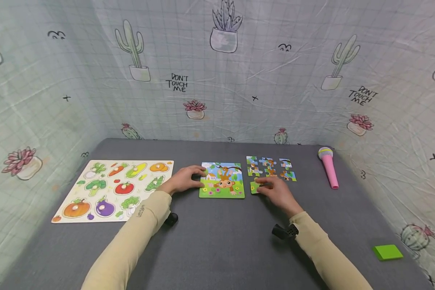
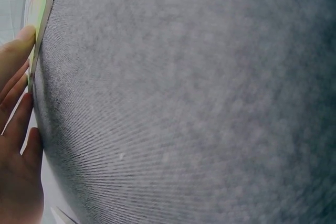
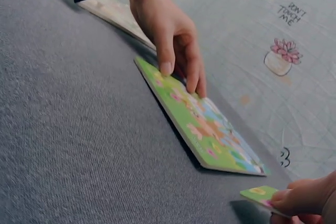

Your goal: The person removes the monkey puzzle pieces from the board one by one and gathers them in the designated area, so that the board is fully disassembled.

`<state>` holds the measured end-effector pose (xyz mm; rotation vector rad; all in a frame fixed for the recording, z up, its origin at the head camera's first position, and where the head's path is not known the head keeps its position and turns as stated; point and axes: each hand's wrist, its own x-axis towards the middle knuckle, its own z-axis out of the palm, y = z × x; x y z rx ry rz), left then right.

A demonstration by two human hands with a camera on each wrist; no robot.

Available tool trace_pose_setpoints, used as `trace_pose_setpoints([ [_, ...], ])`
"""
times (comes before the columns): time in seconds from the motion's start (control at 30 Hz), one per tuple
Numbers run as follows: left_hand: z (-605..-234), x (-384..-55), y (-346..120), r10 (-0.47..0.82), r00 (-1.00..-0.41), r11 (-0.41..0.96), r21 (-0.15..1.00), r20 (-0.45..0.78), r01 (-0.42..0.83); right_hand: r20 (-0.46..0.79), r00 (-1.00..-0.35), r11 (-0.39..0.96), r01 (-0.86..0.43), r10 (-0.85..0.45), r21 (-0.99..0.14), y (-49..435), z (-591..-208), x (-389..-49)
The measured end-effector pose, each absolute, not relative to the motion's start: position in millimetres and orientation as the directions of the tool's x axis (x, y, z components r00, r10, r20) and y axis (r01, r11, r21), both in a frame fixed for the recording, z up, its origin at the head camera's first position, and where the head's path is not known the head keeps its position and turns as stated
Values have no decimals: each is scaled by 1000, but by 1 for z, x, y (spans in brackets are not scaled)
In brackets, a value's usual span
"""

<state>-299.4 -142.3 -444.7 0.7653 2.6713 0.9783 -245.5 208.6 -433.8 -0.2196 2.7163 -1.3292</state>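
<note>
My left hand (image 1: 184, 179) grips the left edge of a square monkey jigsaw puzzle board (image 1: 221, 191), its thumb on the printed face. In the right wrist view, a shadow lies beneath the near edge of that board (image 3: 181, 114). On the right, my right hand (image 1: 278, 195) pinches a green jigsaw puzzle piece (image 1: 253, 187) between thumb and fingers. The same piece (image 3: 256, 193) appears tilted above the cloth in the right wrist view. Just beyond this hand lie several loose jigsaw pieces (image 1: 251, 160) in rows, partly covered by the fingers.
A vegetable peg puzzle board (image 1: 106, 177) lies at the left, overlapped by my left sleeve. Far right is a pink toy microphone (image 1: 329, 169). A green block (image 1: 388, 252) sits near the right edge of the grey table (image 1: 224, 249). Printed cloth (image 1: 232, 80) walls enclose the back and sides.
</note>
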Motion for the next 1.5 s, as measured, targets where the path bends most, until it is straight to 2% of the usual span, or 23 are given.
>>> trace_pose_setpoints([
  [0.3, -443, -301, -142, 530, -848, 651, 647, -13, 397, -10, -989, 629, -85, -146, -773, 208, -443, -254],
  [0.53, -445, -300, -143, 525, -851, 655, 649, -22, 387, 91, -973, 716, -217, -211, -664, 207, -446, -257],
  [0.67, -444, -299, -142, 522, -853, 660, 642, -17, 391, 111, -962, 724, -261, -250, -638, 208, -446, -259],
  [1.0, -441, -296, -143, 549, -835, 630, 640, 34, 440, 61, -901, 665, -361, -429, -654, 222, -441, -264],
  [1.5, -442, -298, -142, 527, -850, 651, 651, -18, 390, 64, -913, 708, -355, -403, -611, 221, -445, -267],
])
